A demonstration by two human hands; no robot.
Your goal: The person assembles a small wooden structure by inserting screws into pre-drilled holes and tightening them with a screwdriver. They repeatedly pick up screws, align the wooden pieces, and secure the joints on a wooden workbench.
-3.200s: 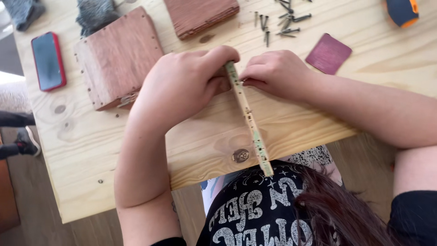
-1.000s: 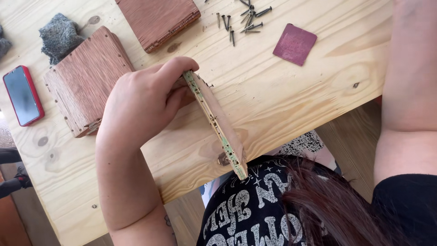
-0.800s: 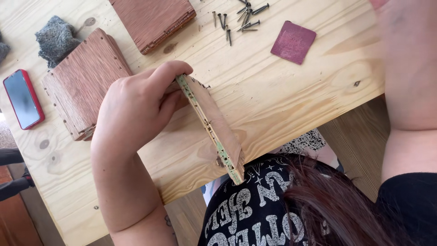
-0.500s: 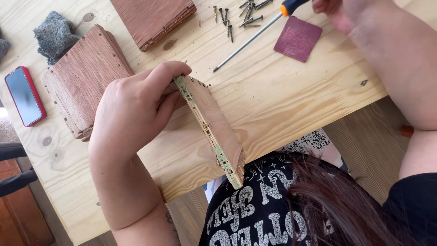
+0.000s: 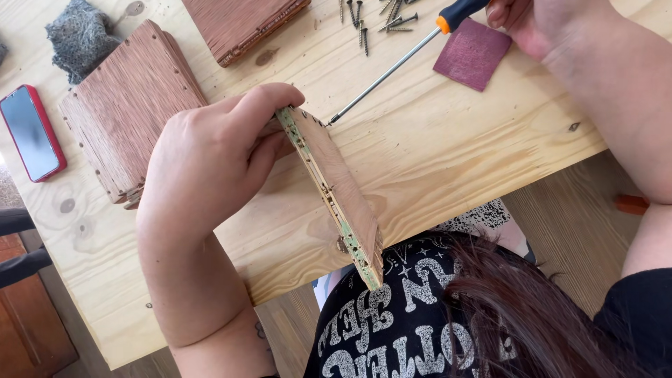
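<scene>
My left hand (image 5: 210,161) grips a thin reddish-brown wooden board (image 5: 341,189) and holds it on edge, tilted, over the pale wooden table (image 5: 448,147). The board's upper edge is greenish and pitted with small holes. My right hand (image 5: 532,21) at the top right holds a screwdriver (image 5: 399,59) with an orange and black handle. Its long metal shaft slants down to the left, and the tip sits close to the far corner of the board.
Several screws (image 5: 378,14) lie at the table's far edge beside a dark red sanding pad (image 5: 472,52). Two reddish wooden blocks (image 5: 129,112) (image 5: 241,24), a grey wad of steel wool (image 5: 80,35) and a red-cased phone (image 5: 31,133) lie on the left.
My right hand left the board, went to the top right, and came back holding the screwdriver, whose tip now nears the board. The left hand kept the board and tilted it slightly.
</scene>
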